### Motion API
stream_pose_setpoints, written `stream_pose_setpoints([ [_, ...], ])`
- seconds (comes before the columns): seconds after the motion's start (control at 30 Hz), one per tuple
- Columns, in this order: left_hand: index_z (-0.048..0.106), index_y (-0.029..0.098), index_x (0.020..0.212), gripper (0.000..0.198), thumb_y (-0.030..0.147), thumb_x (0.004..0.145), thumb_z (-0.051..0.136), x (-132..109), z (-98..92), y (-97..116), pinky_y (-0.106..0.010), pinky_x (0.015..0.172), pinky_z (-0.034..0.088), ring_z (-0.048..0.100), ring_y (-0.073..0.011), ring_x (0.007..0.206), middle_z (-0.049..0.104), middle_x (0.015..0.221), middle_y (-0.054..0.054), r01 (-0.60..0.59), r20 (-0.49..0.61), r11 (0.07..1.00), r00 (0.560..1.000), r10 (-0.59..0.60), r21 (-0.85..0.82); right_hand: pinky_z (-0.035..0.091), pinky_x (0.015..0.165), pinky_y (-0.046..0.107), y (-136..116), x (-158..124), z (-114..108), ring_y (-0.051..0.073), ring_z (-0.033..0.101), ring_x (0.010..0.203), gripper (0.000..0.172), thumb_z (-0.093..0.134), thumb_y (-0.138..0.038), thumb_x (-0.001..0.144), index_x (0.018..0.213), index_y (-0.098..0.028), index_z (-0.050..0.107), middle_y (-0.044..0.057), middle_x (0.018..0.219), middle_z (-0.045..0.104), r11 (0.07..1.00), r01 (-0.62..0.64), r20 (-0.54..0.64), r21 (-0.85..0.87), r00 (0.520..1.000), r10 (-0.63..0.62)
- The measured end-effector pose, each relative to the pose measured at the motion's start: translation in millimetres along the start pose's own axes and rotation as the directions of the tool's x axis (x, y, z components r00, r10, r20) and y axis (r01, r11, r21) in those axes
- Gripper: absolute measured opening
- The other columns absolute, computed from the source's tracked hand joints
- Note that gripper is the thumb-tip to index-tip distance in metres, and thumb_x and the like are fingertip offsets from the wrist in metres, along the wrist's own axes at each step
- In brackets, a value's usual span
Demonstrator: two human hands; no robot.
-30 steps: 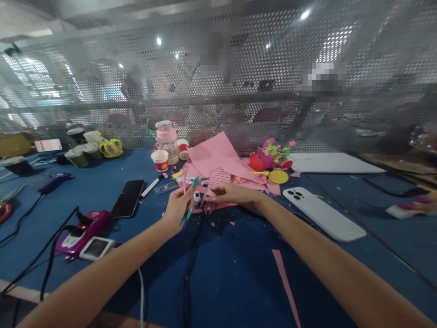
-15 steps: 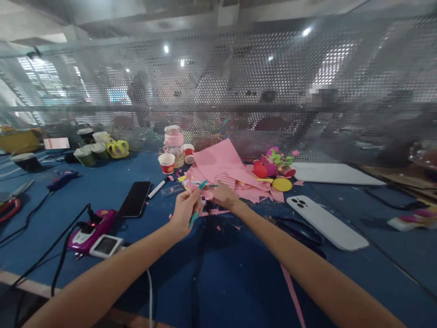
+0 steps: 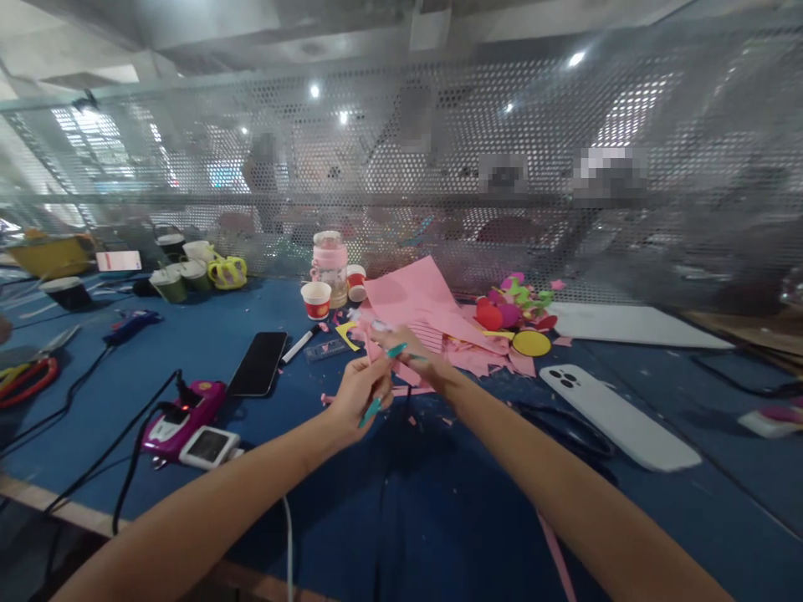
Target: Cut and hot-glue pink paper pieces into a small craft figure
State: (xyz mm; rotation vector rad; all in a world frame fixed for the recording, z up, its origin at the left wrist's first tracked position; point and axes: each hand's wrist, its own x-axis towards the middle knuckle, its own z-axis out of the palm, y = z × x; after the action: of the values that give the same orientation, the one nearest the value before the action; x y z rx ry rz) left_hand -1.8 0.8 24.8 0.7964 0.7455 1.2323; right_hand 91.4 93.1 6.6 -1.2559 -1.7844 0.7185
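My left hand (image 3: pixel 359 393) is closed around a slim teal tool (image 3: pixel 370 411) whose kind I cannot make out; teal parts show above and below the fingers. A narrow pink paper strip (image 3: pixel 370 346) rises by its fingertips. Just beyond, my right hand (image 3: pixel 417 355) reaches across, blurred, its fingertips beside the strip and a whitish thing too smeared to name. Whether it grips anything is unclear. Behind both hands lies a heap of pink paper: a large sheet (image 3: pixel 411 288) on top, a slit piece (image 3: pixel 427 336) and scraps below.
Left of the hands are a clear ruler (image 3: pixel 324 349), marker (image 3: pixel 302 343), black phone (image 3: pixel 258 364) and magenta power strip (image 3: pixel 156 433) with cords. Paper cups (image 3: pixel 315 301) and a pink-lidded bottle (image 3: pixel 329 267) stand behind. Coloured cutouts (image 3: pixel 495 313) and a white phone (image 3: pixel 618 418) lie right.
The view has shifted slightly left, so the table things sit further right. My right hand has moved forward and left past my left hand, which keeps hold of the teal tool.
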Motion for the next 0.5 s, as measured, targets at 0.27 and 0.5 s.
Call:
stream_pose_setpoints([
  [0.27, 0.042, 0.015, 0.043, 0.036, 0.03, 0.067, 0.065, 9.2, -5.1, -9.8, -0.015, 0.03, 0.019, 0.022, -0.0006, 0.024, 0.029, 0.026, 0.01, 0.031, -0.166, 0.986, 0.986, -0.004, 0.162, 0.045, 0.071, 0.042, 7.1, -38.3, -57.5, 0.026, 0.055, 0.079, 0.034, 0.056, -0.037, 0.064, 0.087, -0.016, 0.04, 0.01, 0.082, 0.053, 0.945, -0.062, -0.65, -0.321, 0.74, -0.172],
  [0.5, 0.06, 0.011, 0.057, 0.023, 0.032, 0.065, 0.065, 14.5, -12.5, -23.2, -0.017, 0.03, 0.018, 0.024, -0.0024, 0.024, 0.031, 0.027, 0.01, 0.098, -0.225, 0.942, 0.974, -0.025, 0.322, 0.044, 0.043, 0.032, 38.3, -95.4, -52.6, 0.019, 0.054, 0.048, 0.034, 0.053, -0.037, 0.072, 0.091, -0.018, 0.031, 0.0, 0.061, 0.046, 0.795, 0.091, -0.571, -0.6, 0.648, -0.505],
])
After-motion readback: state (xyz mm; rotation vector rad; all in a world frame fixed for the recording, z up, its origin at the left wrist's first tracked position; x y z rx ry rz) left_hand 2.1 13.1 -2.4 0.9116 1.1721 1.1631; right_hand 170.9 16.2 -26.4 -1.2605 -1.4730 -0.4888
